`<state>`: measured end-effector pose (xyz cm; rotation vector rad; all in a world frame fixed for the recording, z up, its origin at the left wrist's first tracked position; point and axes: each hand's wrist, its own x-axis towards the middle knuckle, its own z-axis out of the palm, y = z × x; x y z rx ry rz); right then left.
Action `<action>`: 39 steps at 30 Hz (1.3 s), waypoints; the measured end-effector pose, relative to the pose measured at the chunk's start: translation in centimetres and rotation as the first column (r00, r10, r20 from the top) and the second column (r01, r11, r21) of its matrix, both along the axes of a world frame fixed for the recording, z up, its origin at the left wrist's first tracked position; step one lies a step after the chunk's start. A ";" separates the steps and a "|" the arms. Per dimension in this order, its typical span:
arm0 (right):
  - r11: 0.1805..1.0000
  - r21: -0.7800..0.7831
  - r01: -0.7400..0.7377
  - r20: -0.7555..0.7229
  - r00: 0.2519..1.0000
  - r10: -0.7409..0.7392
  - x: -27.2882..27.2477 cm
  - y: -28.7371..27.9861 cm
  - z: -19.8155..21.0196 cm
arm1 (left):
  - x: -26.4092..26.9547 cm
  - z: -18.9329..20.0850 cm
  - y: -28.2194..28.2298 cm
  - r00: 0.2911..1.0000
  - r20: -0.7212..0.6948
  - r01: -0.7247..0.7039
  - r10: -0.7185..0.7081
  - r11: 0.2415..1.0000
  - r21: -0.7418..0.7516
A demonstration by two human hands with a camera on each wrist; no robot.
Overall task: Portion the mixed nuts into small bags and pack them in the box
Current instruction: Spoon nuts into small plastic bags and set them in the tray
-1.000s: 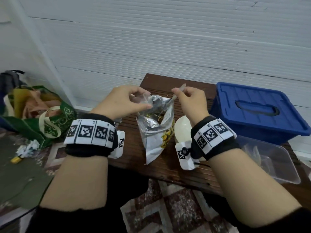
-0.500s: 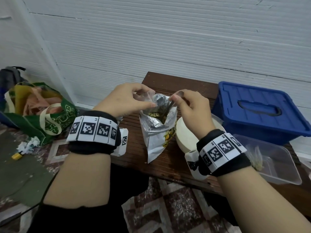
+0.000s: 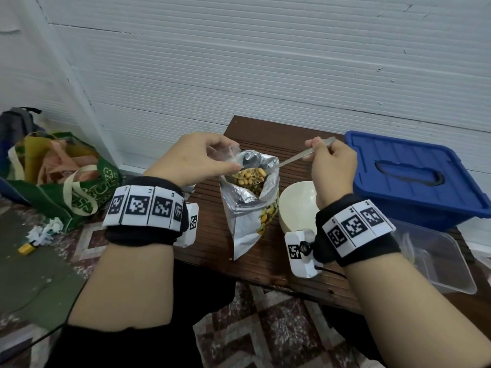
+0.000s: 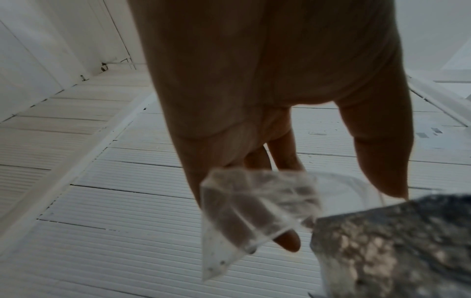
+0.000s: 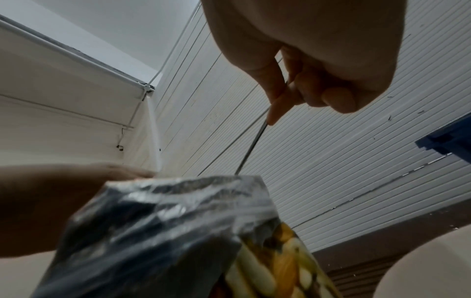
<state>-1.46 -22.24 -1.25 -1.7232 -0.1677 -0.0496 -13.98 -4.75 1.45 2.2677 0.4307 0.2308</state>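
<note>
**Mixed nuts on the spoon over the foil pouch**

Mixed nuts [image 3: 249,176] heap on a spoon [image 3: 297,158] at the mouth of the foil pouch [image 3: 247,208], which stands on the wooden table [image 3: 265,136]. Left of the pouch, the left hand [image 3: 194,158] pinches a small clear bag [image 4: 252,207] (crumpled, beside the pouch's rim). Right of the pouch, the right hand [image 3: 332,168] grips the spoon's handle above a cream bowl [image 3: 295,205]. Further right sit a blue box [image 3: 414,179] and a clear tub [image 3: 438,258].
</note>
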 end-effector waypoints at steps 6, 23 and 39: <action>0.998 0.019 0.067 -0.006 0.998 -0.066 0.8 -0.6 1.3 | 0.0 -0.1 0.2 0.999 -0.035 0.012 -0.011 0.999 0.039; 0.999 0.000 -0.035 -0.041 0.999 0.035 0.6 1.3 1.9 | 1.0 -0.8 -0.7 0.999 -0.024 0.043 -0.041 0.996 0.076; 0.918 0.200 -0.344 0.292 0.915 0.279 -0.9 0.7 3.3 | 1.4 -0.8 -1.3 0.984 0.161 -0.067 0.074 0.997 -0.049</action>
